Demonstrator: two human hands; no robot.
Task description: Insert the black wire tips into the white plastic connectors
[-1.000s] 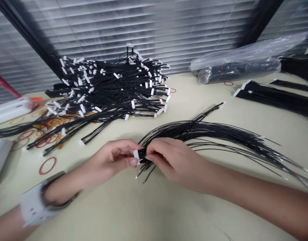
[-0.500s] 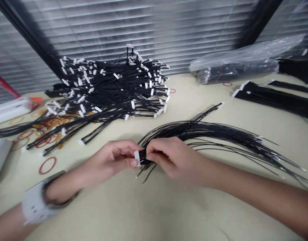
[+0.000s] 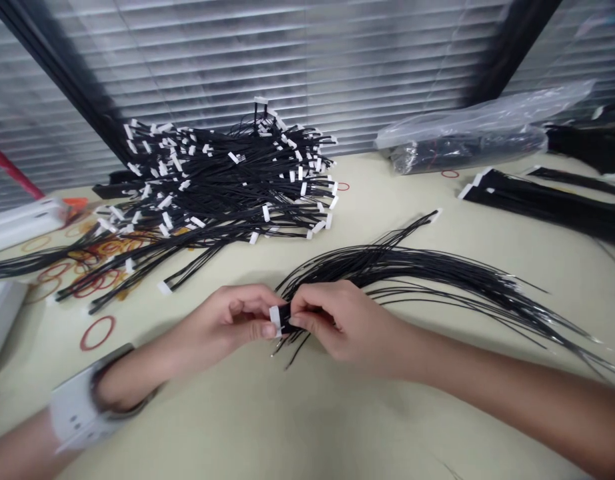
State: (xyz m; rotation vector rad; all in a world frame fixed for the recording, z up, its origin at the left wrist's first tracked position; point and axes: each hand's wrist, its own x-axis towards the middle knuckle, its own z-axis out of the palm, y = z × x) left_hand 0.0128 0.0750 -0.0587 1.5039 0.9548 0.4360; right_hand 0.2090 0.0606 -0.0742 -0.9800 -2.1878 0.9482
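Note:
Between thumb and fingers, my left hand [image 3: 237, 319] grips a white connector [image 3: 275, 321] with black wires running from its right side. My right hand [image 3: 332, 320] is closed close beside it, its thumb and forefinger pinching wire at the connector's edge; the exact wire end is hidden by the fingers. Under and behind my right hand lies a loose bundle of black wires [image 3: 427, 263], spreading to the right with bare, shiny tips. A few wire ends poke out below the connector. One group of wires with a white connector [image 3: 435, 215] lies across the bundle.
A big heap of black wire harnesses [image 3: 222, 173] with white connectors lies at the back left, with red and yellow rubber bands [image 3: 95, 277] by it. A clear plastic bag [image 3: 467, 143] and bundled black cables [image 3: 537, 200] are at the back right. Window blinds [image 3: 307, 60] stand behind.
The view has shifted slightly. Both hands stay together at the connector, my right fingers a little nearer to it; the grips look the same.

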